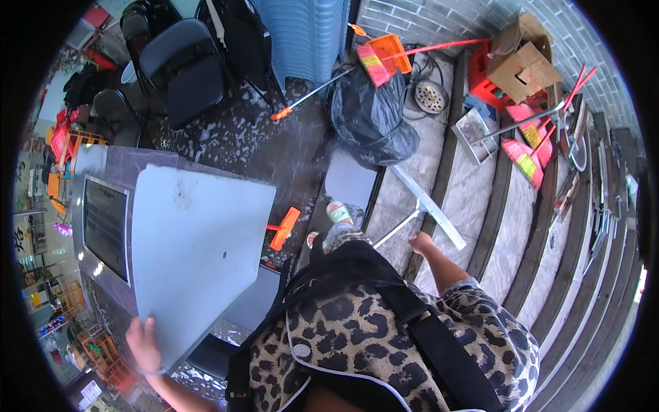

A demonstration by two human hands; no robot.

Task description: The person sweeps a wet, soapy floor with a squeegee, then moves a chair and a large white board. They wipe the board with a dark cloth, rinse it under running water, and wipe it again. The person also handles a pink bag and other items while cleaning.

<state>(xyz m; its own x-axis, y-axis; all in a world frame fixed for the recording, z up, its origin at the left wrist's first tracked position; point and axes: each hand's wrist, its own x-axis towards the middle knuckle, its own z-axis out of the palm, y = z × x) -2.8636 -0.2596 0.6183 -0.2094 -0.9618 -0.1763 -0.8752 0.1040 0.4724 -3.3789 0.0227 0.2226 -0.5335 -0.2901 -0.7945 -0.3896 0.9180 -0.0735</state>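
Observation:
My left hand [144, 342] grips the near corner of a large pale panel [206, 226]. The panel is flat, has a small dark spot and a few smudges, and covers part of a stone-patterned counter. My right hand [422, 242] hangs at my side with its fingers curled, and I see nothing in it. Close to that hand, a wide metal floor squeegee [430, 206] lies across the steps, its pole running behind my body. An orange brush head [284, 228] shows beside the panel's far right edge.
Wet, foamy floor [216, 123] surrounds black folding chairs [190, 67] and stacked blue plastic chairs [309, 36]. A black garbage bag [365, 113] stands ahead. Stone steps [468, 195] on my right hold brooms [527, 149], a metal dustpan [476, 136] and a red crate [481, 77] under a cardboard box [525, 72].

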